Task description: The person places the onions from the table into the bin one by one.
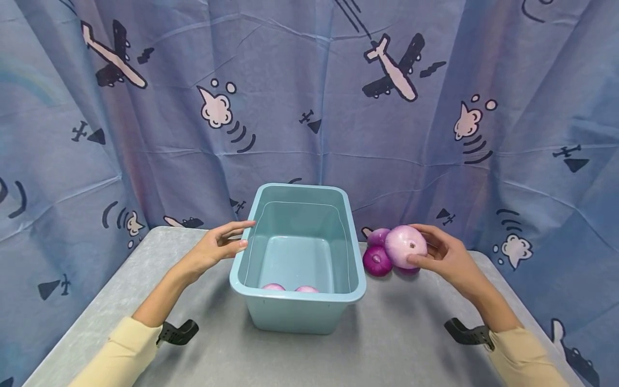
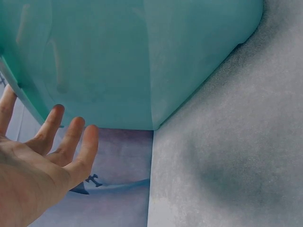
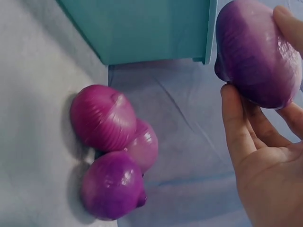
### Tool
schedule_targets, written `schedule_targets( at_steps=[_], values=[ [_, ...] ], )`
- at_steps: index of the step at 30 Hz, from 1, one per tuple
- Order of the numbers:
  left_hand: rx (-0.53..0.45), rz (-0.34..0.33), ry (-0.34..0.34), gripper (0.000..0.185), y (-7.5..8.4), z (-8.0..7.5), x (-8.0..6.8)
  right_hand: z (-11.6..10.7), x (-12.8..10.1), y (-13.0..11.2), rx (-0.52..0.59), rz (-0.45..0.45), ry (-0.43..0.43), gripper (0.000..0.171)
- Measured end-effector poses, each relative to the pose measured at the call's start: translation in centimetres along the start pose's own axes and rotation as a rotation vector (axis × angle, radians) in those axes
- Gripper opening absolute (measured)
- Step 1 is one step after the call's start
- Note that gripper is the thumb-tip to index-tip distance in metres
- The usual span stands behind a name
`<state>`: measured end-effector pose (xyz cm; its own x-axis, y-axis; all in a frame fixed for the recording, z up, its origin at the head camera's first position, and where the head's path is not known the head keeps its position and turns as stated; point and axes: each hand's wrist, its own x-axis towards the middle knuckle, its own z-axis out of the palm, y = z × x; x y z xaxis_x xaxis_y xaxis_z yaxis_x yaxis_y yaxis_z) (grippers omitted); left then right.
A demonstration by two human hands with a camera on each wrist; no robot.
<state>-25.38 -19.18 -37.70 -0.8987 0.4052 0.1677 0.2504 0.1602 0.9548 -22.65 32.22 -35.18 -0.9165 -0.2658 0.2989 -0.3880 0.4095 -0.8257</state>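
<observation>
At the left wall of the teal plastic bin [image 1: 297, 258] the person's left hand [image 1: 215, 247] rests with its fingers [image 2: 71, 137] straight and slightly spread, their tips against the bin's outer side, nothing held in them. The bin stands upright on the grey table [image 1: 401, 333], its long axis running away from the person. Inside it, against the near wall, two pale red onions [image 1: 290, 288] lie side by side; only their tops show over the rim.

Right of the bin, the right hand [image 1: 447, 255] holds a red onion [image 1: 406, 246] lifted off the table, fingers [image 3: 236, 123] curled round its far side and the thumb pressed against the near side. The onion sits in the fingertips rather than deep in the palm, one end turned toward the person in the head view; it is too round to give it a long axis. Just beneath and left of those fingers, three more red onions [image 3: 111, 156] lie bunched on the table, touching one another, near the bin's far right corner but apart from it.
</observation>
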Motion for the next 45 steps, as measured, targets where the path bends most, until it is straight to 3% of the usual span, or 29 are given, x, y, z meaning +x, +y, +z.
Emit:
schedule_targets(
  at_steps=[16, 33, 45],
  values=[
    [-0.026, 0.010, 0.000, 0.054, 0.0, 0.0, 0.1, 1.3, 2.8, -2.2, 0.062, -0.081, -0.045, 0.061],
    [-0.012, 0.004, 0.006, 0.054, 0.0, 0.0, 0.0, 4.5, 5.3, -4.5, 0.203, -0.127, -0.119, 0.063],
    [-0.014, 0.001, 0.003, 0.054, 0.0, 0.1, 0.0, 6.6, 6.2, -5.3, 0.236, -0.145, -0.193, 0.067]
  ],
)
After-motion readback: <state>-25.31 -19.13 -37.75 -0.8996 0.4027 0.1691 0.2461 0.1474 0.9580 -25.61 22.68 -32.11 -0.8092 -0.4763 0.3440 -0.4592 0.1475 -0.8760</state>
